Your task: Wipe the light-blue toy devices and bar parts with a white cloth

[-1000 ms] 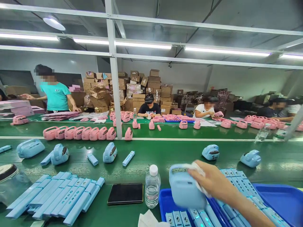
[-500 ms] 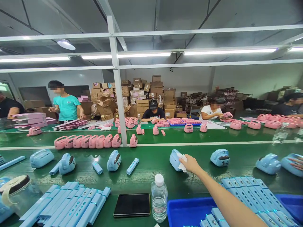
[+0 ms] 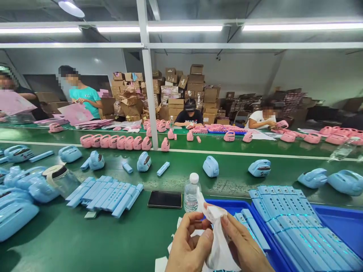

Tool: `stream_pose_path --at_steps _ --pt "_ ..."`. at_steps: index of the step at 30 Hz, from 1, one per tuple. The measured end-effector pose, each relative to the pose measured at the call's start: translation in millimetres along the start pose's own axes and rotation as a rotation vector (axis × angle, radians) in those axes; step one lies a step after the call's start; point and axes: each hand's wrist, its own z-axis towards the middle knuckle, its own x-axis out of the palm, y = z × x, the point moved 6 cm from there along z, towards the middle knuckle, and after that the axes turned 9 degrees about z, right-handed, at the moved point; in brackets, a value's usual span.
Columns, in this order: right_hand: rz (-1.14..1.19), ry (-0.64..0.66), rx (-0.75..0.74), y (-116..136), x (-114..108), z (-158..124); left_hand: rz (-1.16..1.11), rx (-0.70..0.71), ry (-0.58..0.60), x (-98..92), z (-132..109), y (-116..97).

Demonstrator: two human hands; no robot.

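Probably white cloth (image 3: 218,245), half-hidden between fingers (image 3: 235,230)

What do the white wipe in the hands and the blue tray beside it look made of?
The white wipe, pinched by the left hand and right hand, looks like soft tissue or thin nonwoven cloth, since it creases and drapes limply. The blue tray looks like moulded plastic, with smooth, slightly glossy walls.
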Motion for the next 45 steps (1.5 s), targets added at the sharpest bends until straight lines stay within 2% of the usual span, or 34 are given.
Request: stream_pose_path --at_steps 3,4,8,12,17,21,23,26,29,32,35,37,40,43,45 --pt "0.277 0.057 0.193 -17 19 -10 0.073 0.041 -0.044 -3.9 -8 -4" --pt "0.287 0.067 0.216 -20 23 -10 0.092 0.059 -0.064 -7.5 -13 -6" --pt "0.056 0.105 0.15 -22 27 -7 0.18 0.168 -0.134 -19.7 -31 -12" --pt "-0.029 0.231 0.147 -32 31 -11 0.345 0.138 -0.138 -24.9 -34 -10" --pt "-0.086 0.169 0.088 -34 24 -15 0.254 0.122 -0.22 -40.8 -33 -24" --pt "0.041 0.212 0.175 -35 27 -16 0.15 0.046 -0.259 -49.3 -32 -29" --pt "0.067 0.231 0.208 -35 28 -16 0.098 0.0 -0.249 -52.4 -29 -27" --pt "-0.015 0.247 0.197 -33 28 -16 0.129 -0.021 -0.264 -60.7 -23 -22" --pt "0.104 0.198 0.274 -37 31 -18 0.176 -0.015 -0.261 -64.1 -19 -12" --pt "0.276 0.19 0.348 -46 43 -22 0.142 -0.041 -0.203 -54.3 -19 6" --pt "0.251 0.207 0.326 -52 50 -27 0.064 -0.101 -0.18 -44.0 -23 17" --pt "0.154 0.148 0.276 -53 46 -29 0.04 -0.085 -0.236 -45.7 -26 9" --pt "-0.035 0.093 0.249 -52 39 -34 0.067 0.006 -0.292 -52.9 -30 -17" --pt "-0.049 0.244 0.317 -52 47 -38 0.095 0.138 -0.186 -49.9 -36 -37" --pt "-0.039 0.315 0.344 -51 50 -40 0.084 0.296 -0.103 -44.2 -44 -47"
